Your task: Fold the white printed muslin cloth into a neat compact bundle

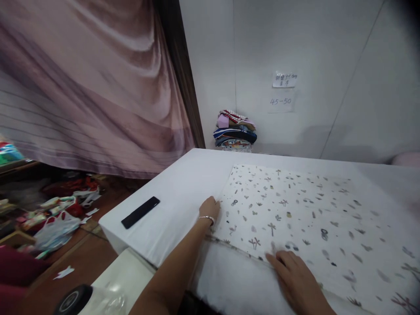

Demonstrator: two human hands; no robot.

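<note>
The left hand [209, 208] rests palm-down on the left edge of a white fabric sheet printed with small grey and brown motifs [305, 214]. Its fingers lie together and curl over the edge; whether they pinch the cloth cannot be told. A thin silver bracelet [206, 218] sits at the wrist. The right hand [295, 273] lies flat on the near edge of the same sheet, fingers slightly spread and pressing down, not closed on anything.

To do the smoothing well, as judged from this position: keep both palms flat, hold the left edge steady, and keep it square to the near hem, so no crease forms between the hands.

The printed sheet lies spread flat under and beyond both hands, extending away from them to the far right. Its surface looks smooth. Just near of the right hand, a band of white fluffy batting [236, 280] shows below the hem.

Both layers rest on a table covered in white cloth [183, 179]. Left of the left hand, well apart, lies a flat black rectangular device [140, 212]. Beyond the sheet, against the wall, stands a stack of folded coloured fabrics [235, 130].
</note>
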